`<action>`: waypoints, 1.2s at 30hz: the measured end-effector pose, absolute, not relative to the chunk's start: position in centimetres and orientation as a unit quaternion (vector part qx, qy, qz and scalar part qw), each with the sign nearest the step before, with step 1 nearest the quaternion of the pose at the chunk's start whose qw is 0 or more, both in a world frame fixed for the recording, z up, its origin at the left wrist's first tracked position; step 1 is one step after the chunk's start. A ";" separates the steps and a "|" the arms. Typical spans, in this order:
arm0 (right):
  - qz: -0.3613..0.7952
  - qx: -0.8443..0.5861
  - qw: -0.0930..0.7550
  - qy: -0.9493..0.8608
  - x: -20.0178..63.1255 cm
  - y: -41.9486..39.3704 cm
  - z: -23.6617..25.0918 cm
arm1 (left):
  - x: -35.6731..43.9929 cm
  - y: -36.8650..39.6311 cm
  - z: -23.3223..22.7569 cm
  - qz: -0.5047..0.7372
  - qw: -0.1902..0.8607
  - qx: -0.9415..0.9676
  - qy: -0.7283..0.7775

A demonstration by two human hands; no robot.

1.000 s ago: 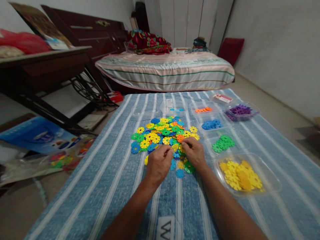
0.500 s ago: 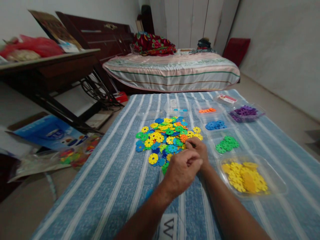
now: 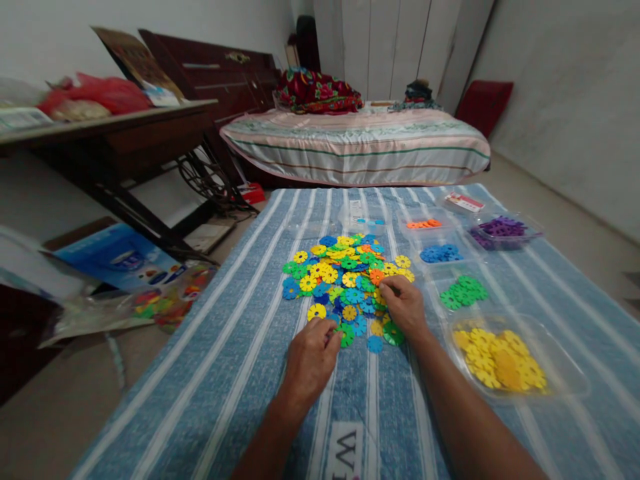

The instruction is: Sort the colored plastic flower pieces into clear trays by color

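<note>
A loose pile of plastic snowflake discs in yellow, green, blue and orange lies on the striped cloth. At its near left edge is my left hand, its fingers curled together beside a yellow disc and a green disc. Whatever its fingertips hold, if anything, is hidden. My right hand rests at the pile's right side, thumb and fingers pinched close to an orange disc. I cannot make out what lies within that pinch.
Clear plastic trays line the right side, with yellow discs, green discs, blue discs, orange discs and purple discs. Behind the pile, another tray holds a few light-blue discs. A bed stands beyond the table.
My left hand has moved left and away from my right hand, uncovering discs at the pile's near edge. My right hand stays by the orange disc. The view has shifted slightly left.
</note>
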State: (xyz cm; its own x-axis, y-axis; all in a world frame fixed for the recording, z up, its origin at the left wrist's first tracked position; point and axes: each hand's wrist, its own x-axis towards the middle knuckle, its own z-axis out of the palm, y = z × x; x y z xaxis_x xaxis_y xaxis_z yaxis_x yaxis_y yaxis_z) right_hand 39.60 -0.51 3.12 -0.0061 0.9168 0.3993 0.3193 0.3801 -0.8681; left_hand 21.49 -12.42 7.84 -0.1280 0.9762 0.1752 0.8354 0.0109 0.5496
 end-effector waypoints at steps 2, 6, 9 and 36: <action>0.287 -0.474 0.519 -0.651 39.6 -0.5 3.1 | 21.8 -12.6 7.7 0.262 0.115 0.655 0.700; 0.283 -0.473 0.520 -0.652 39.6 -0.6 3.3 | 22.8 -12.7 7.3 0.262 0.061 0.685 0.676; 0.285 -0.474 0.519 -0.652 39.6 -0.6 3.4 | 23.8 -12.6 7.3 0.252 0.004 0.708 0.659; 0.290 -0.475 0.522 -0.647 39.1 -0.6 3.5 | 24.4 -12.8 6.1 0.180 0.010 0.771 0.611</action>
